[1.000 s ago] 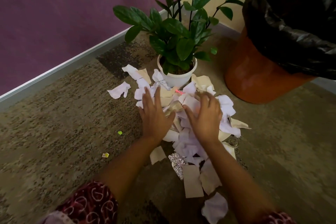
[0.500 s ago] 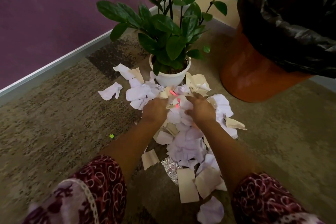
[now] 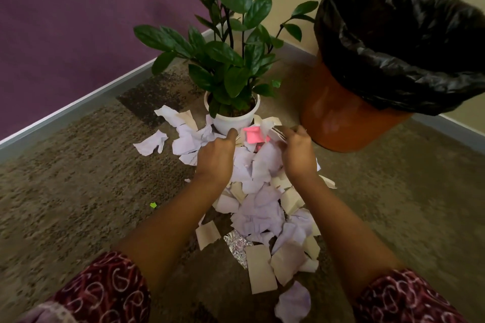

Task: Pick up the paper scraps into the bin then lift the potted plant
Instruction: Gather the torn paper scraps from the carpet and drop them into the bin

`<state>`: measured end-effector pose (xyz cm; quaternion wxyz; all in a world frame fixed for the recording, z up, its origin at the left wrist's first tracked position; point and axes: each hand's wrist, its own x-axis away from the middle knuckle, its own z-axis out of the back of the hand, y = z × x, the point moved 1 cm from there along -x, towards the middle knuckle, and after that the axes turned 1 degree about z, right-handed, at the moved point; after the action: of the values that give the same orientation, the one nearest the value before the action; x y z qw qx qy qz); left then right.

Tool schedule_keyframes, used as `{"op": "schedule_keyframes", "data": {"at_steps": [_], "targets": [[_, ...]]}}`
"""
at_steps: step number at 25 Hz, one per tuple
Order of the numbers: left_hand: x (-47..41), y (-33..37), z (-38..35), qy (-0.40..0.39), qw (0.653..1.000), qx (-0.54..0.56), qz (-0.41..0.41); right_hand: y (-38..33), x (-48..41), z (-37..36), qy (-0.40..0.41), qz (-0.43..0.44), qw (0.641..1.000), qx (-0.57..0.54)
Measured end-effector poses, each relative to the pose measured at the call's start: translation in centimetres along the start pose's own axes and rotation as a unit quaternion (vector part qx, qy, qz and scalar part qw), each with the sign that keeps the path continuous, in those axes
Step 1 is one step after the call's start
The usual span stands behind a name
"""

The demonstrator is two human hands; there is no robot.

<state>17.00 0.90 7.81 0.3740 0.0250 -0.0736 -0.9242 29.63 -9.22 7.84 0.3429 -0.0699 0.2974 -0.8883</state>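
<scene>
Paper scraps (image 3: pixel 258 207): loose heap on carpet (image 3: pixel 78 186), running from the plant pot toward the camera, a few strays off to the left. Light, limp, torn; no slip risk but prone to spilling out of a loose grab. Best scooped from both sides and pressed together, not pinched one by one. Foil scrap (image 3: pixel 237 245) mixed in near the bottom, stiffer, crinkly.

Left hand (image 3: pixel 216 158): curled, fingers dug into scraps at the heap's far end. Right hand (image 3: pixel 298 153): closed on a bunch of scraps, pink piece (image 3: pixel 253 134) between the two hands.

Bin (image 3: pixel 349 113): orange, black liner, mouth open upward, just right of the heap.

Potted plant (image 3: pixel 232 118): white pot upright at the far end of the heap, scraps touching its base. Long axis vertical, stems leaning slightly back toward the wall corner. Likely top-heavy, leaves bendable; grip on the pot wall with both hands, low, not the stems. Pot looks smooth, possibly slick.
</scene>
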Motion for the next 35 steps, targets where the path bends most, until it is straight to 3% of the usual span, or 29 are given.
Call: {"op": "schedule_keyframes", "data": {"at_steps": [6,10,16,24,29,31,35], "targets": [[-0.4,2.9,5.0,0.007,0.994,0.100,0.031,-1.4,-0.1,4.4,0.046,0.029,0.998,0.035],[-0.4,4.9,8.7,0.041,0.992,0.121,-0.002,-3.0,0.1,7.9,0.068,0.053,0.996,0.022],[-0.8,7.0,14.3,0.058,0.974,0.218,-0.015,-5.5,-1.1,15.0,0.154,0.009,0.982,-0.112],[-3.3,10.5,22.2,0.097,0.953,0.284,-0.034,-6.7,-6.4,23.5,0.233,-0.039,0.951,-0.198],[-6.3,12.7,25.8,0.098,0.922,0.374,-0.035,-3.7,-9.4,25.0,0.277,-0.110,0.940,-0.164],[-7.7,14.6,25.9,0.078,0.903,0.421,-0.035,-2.0,-9.9,24.3,0.259,-0.130,0.952,-0.099],[-10.8,19.0,24.5,0.023,0.881,0.473,0.006,1.0,-10.9,23.1,0.053,-0.167,0.984,0.032]]}}
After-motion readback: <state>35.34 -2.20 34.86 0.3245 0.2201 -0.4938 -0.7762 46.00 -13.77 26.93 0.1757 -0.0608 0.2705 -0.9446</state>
